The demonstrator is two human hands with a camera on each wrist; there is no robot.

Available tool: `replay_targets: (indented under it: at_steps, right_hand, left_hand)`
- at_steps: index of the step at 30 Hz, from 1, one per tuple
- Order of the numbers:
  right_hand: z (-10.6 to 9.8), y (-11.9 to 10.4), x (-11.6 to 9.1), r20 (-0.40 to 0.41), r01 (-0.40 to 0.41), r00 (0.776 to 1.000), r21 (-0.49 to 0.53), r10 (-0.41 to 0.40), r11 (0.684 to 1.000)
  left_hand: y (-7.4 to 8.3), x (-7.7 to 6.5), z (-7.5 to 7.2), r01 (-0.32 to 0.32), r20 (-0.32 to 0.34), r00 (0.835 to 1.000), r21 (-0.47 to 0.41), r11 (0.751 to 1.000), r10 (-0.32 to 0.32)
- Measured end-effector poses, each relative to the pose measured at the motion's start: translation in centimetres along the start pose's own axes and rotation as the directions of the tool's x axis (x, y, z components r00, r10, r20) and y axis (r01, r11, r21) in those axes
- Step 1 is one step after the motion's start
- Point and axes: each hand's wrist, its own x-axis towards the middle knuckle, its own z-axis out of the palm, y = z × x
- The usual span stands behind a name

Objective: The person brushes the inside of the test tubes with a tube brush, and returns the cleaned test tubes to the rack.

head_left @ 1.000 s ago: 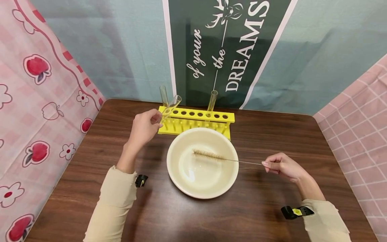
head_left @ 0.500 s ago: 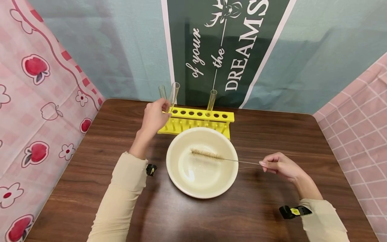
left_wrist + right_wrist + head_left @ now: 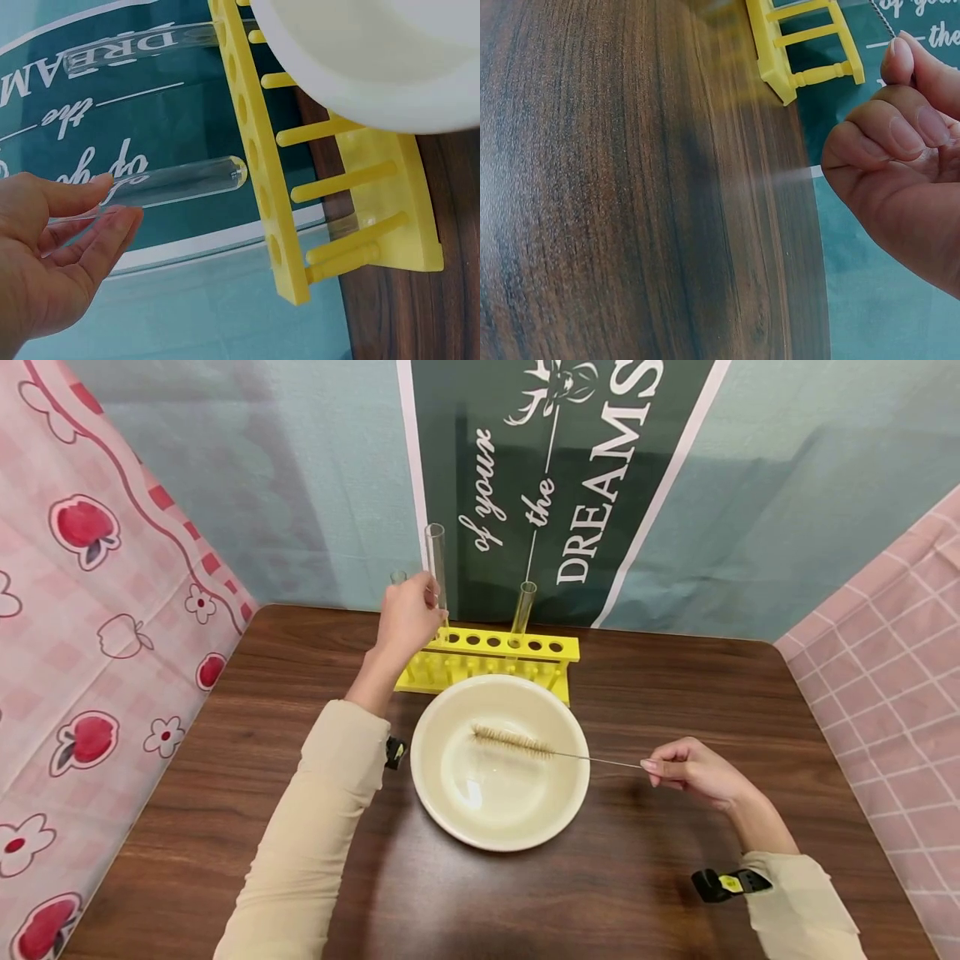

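Note:
My left hand (image 3: pixel 408 618) pinches a clear glass test tube (image 3: pixel 184 182), held upright over the left part of the yellow test tube rack (image 3: pixel 480 643). In the left wrist view the tube's rounded bottom is beside the rack's top bar, outside the holes. My right hand (image 3: pixel 693 770) pinches the thin twisted wire handle of a test tube brush (image 3: pixel 513 741). The brush's bristle end is over the cream bowl (image 3: pixel 427 802); whether it touches the bowl is unclear. A second test tube (image 3: pixel 522 610) stands in the rack right of centre. A third tube (image 3: pixel 398 577) at the left end is mostly hidden by my left hand.
The bowl sits right in front of the rack on a dark wooden table (image 3: pixel 637 693). Behind hangs a teal cloth (image 3: pixel 322 485) with a dark printed panel. Pink patterned cloths flank the table on both sides.
My left hand has moved right and up along the rack, turning the held test tube from tilted to upright. The right hand and brush have shifted only slightly left.

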Motion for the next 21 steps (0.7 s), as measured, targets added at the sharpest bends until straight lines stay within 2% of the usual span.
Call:
replay_targets:
  at_steps: [7,14,21]
  right_hand:
    - [0.1,0.1,0.1,-0.001,-0.004,1.0,0.012,0.004,1.0]
    - [0.1,0.2,0.0,-0.006,0.005,1.0,-0.014,-0.006,1.0]
    - [0.2,0.3,0.0,-0.001,0.013,1.0,-0.027,-0.013,1.0]
  left_hand:
    - [0.1,1.0,0.7,0.041,0.018,0.999,0.023,0.999,-0.042]
    - [-0.3,1.7,1.3,0.074,0.093,0.993,0.026,0.997,-0.076]
    - [-1.4,1.9,2.6,0.145,0.171,0.973,0.061,0.988,-0.153]
